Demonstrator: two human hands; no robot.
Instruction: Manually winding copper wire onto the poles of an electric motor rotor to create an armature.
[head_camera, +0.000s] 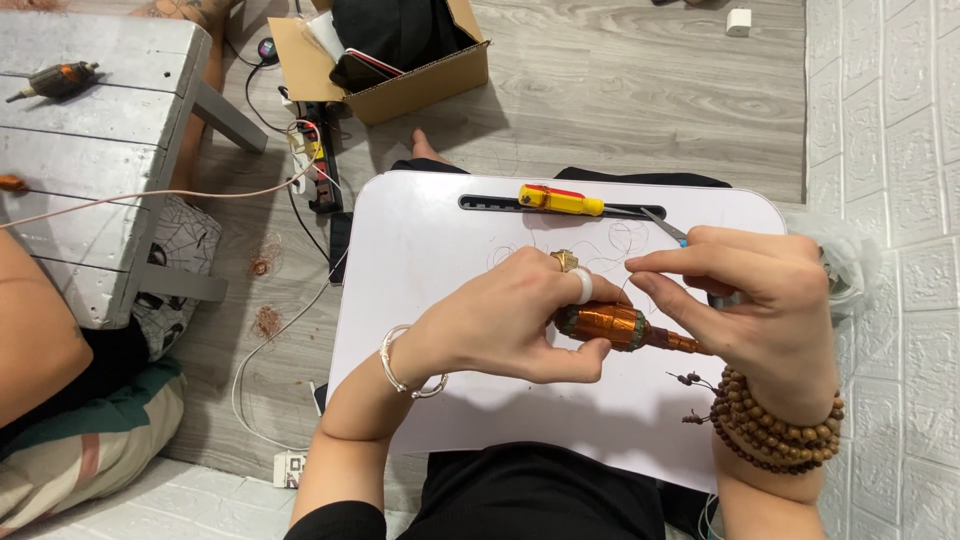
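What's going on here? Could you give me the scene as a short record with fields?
surface: white lap table
left hand: grips a copper-wound rotor, rings on fingers
right hand: pinches a thin wire above the rotor
on the table: yellow screwdriver in a black groove
on the floor: cardboard box, cables
at left: grey bench with another rotor

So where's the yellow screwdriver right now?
In the head view, the yellow screwdriver lies in the black groove along the far edge of the white lap table, just beyond both hands.
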